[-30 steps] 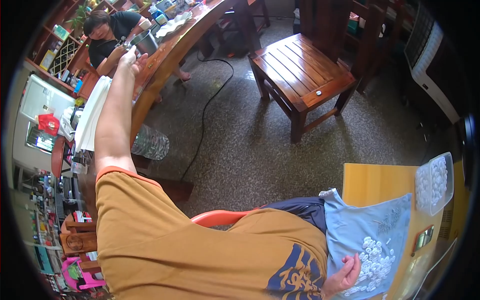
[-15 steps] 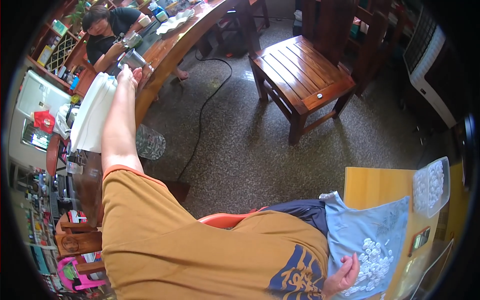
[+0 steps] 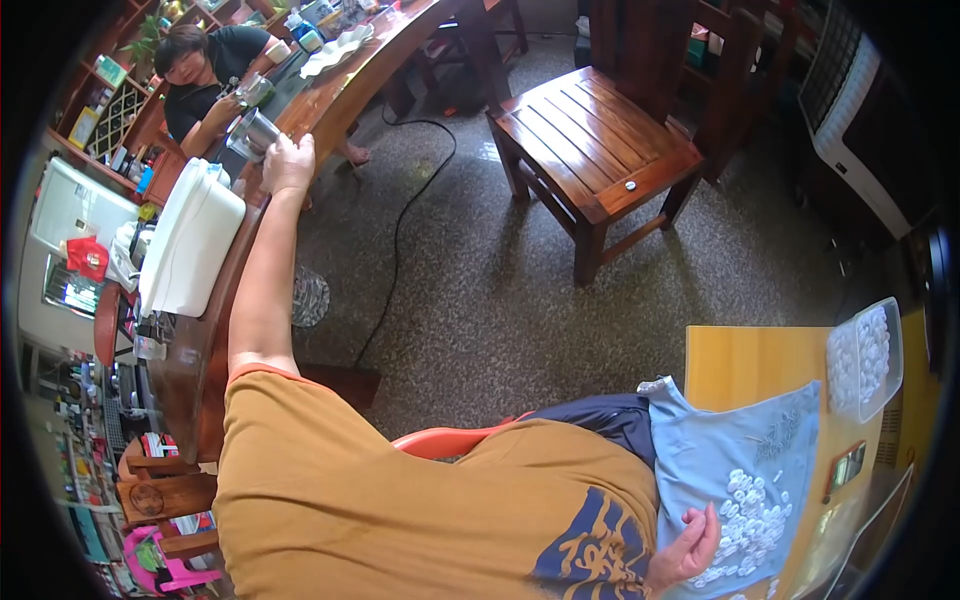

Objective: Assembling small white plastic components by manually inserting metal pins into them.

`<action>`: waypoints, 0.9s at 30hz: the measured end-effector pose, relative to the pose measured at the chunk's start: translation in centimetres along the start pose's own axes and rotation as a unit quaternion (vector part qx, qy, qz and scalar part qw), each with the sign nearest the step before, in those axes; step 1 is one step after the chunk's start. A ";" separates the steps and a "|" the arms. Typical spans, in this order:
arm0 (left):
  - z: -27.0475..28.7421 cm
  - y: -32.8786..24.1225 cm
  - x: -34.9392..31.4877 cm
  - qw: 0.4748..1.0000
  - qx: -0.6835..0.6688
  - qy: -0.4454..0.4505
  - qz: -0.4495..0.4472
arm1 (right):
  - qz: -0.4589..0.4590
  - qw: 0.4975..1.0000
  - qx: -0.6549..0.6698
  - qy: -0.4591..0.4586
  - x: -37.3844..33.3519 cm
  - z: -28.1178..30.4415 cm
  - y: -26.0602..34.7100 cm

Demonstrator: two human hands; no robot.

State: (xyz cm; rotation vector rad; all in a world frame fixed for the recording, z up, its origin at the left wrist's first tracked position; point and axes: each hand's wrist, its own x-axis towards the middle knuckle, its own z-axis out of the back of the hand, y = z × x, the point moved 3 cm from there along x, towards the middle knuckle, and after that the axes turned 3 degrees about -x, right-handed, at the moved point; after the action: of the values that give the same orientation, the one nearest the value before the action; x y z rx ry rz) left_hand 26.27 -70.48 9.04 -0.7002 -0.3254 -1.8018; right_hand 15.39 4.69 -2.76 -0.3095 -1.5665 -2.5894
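My left arm reaches far out to the wooden counter (image 3: 345, 105). At its end my left hand (image 3: 289, 165) is closed at the near side of a metal mug (image 3: 256, 132), which lies tilted. The fingers' exact hold on it is partly hidden. Across from it, another person holds a clear glass cup (image 3: 257, 92). At lower right my right hand (image 3: 690, 548) is loosely curled, and whether anything is in it is hidden. Beside it, many small white ring-like pieces (image 3: 750, 520) lie on a light blue cloth (image 3: 705, 430) over a yellow table (image 3: 755, 350).
A white lidded bin (image 3: 195, 240) stands left of my forearm. Near it is a large clear bottle (image 3: 310, 297). A wooden chair (image 3: 600, 140) is ahead, and a black cable (image 3: 400, 230) runs along the floor. A clear tub (image 3: 862, 365) of white pieces and a phone (image 3: 846, 470) rest on the table.
My left hand has turned and closed at the metal mug, where its fingers were spread beside it. The white bin shows more fully. My right hand stays in place.
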 end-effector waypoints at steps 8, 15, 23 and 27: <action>1.5 -3.6 -2.9 0.995 0.071 0.013 -0.073 | -0.008 1.000 -0.017 0.007 -0.6 0.7 -0.2; 2.0 -11.8 -8.4 0.954 0.003 -0.088 -0.285 | 0.075 0.994 -0.084 0.001 0.5 0.5 2.4; -4.7 -26.9 -23.0 0.685 -0.330 0.442 -0.476 | 0.108 0.991 -0.052 -0.057 -0.7 3.0 2.6; -8.7 -29.6 -35.2 0.505 -0.393 0.760 -0.116 | 0.060 0.989 -0.046 -0.130 -3.7 5.6 1.4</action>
State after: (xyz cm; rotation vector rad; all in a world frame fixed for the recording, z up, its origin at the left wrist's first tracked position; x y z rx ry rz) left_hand 3.27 -38.09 -15.62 0.6432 1.7484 -2.0596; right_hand 19.91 8.94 0.12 -0.7527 -1.4488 -2.6163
